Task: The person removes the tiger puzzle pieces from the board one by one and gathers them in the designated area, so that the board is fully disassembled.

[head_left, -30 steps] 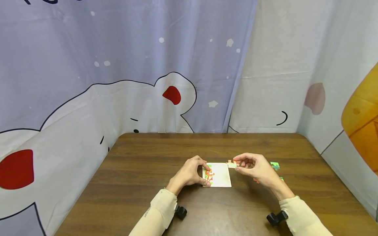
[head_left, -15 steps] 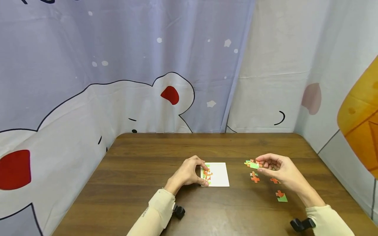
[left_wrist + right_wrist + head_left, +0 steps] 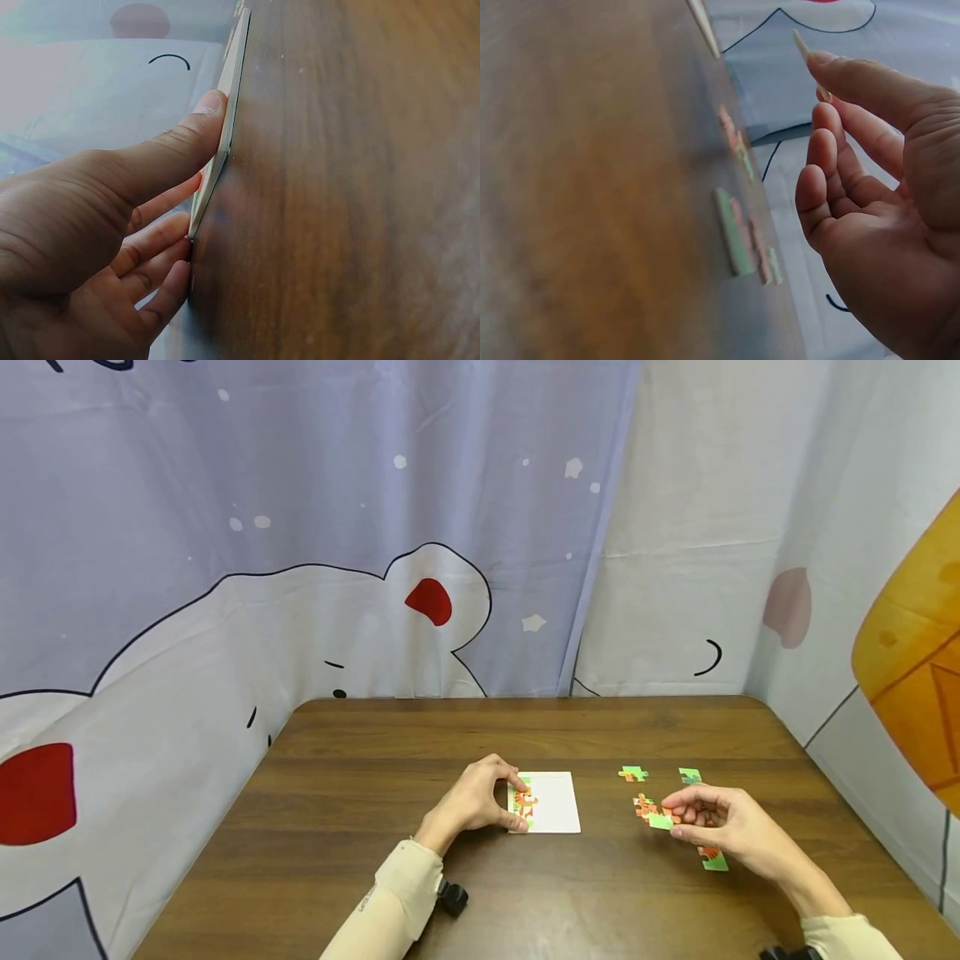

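A flat, square white puzzle board lies on the table, with orange and green puzzle pieces along its left side. My left hand grips that side, thumb at the near corner and fingers toward the far one. In the left wrist view the thumb presses on the edge of the board. Thumb and index finger of my right hand pinch a green and orange puzzle piece, seen edge-on in the right wrist view as a thin pale puzzle piece.
Several loose pieces surround my right hand: a green and orange piece at the back, a green piece farther right, an orange piece by the held one, and another piece nearer. A printed curtain hangs behind the wooden table.
My right hand has carried the pinched piece away from the board, to the right and then nearer to me, uncovering loose pieces at the back. My left hand has stayed on the board.
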Tool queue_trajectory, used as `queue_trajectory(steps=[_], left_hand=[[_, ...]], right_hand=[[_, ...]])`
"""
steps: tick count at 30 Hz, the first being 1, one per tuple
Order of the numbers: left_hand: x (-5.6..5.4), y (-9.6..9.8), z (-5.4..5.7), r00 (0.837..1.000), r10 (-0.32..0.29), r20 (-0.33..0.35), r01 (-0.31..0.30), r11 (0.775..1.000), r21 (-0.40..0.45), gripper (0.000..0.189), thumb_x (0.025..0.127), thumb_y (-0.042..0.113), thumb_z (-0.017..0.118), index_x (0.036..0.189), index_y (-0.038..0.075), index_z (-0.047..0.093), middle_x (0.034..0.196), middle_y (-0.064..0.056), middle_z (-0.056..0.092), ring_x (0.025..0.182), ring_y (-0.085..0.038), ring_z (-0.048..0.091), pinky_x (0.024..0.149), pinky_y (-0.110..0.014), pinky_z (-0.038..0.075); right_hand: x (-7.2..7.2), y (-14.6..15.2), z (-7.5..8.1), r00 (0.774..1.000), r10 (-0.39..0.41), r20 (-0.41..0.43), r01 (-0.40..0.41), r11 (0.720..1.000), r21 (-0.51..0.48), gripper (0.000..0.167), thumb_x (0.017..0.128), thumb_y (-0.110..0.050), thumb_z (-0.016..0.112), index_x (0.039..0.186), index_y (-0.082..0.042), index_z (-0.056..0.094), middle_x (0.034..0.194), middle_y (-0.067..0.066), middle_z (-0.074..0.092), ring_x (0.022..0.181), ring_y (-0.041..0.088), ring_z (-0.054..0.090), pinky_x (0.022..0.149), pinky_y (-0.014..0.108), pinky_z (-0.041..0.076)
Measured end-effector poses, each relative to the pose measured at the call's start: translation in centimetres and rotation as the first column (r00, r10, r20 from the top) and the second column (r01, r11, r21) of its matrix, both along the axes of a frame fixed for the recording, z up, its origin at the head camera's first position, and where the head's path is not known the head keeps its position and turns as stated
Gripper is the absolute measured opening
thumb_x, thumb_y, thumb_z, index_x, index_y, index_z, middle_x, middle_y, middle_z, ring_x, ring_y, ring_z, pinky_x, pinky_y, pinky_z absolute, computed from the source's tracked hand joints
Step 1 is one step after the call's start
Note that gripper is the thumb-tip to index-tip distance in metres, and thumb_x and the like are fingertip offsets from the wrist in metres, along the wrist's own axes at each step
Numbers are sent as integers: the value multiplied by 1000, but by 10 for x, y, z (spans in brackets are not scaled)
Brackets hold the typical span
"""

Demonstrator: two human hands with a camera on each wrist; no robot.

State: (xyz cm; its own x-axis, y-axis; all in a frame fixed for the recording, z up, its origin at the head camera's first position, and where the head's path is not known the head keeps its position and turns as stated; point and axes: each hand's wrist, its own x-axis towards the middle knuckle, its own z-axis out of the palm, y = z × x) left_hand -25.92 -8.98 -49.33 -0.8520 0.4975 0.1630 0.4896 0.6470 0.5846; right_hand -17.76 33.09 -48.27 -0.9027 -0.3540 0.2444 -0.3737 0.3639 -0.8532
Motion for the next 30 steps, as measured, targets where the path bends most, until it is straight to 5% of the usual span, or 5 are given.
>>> queue_trajectory(steps=[14, 30], left_hand=[[-1, -1, -1, 1000, -4, 3, 4, 1000, 7, 56, 64, 33, 112, 111, 18, 86, 136, -6, 72, 130, -30, 67, 117, -45, 52], [-1, 0, 0, 1000, -5, 11, 5, 1000, 3, 58, 64, 32, 112, 112, 16, 84, 135, -5, 71, 129, -30, 67, 117, -45, 52]], right_hand=[[-3, 5, -22, 991, 99, -92, -90, 991, 100, 31, 90, -4, 91, 117, -13, 82, 101, 1, 76, 87, 19, 67, 71, 27, 55], [-2, 3, -25, 979, 128, -156, -100, 980, 175, 33, 88, -7, 94, 115, -19, 82, 101, -4, 75, 89, 17, 65, 72, 29, 50]])
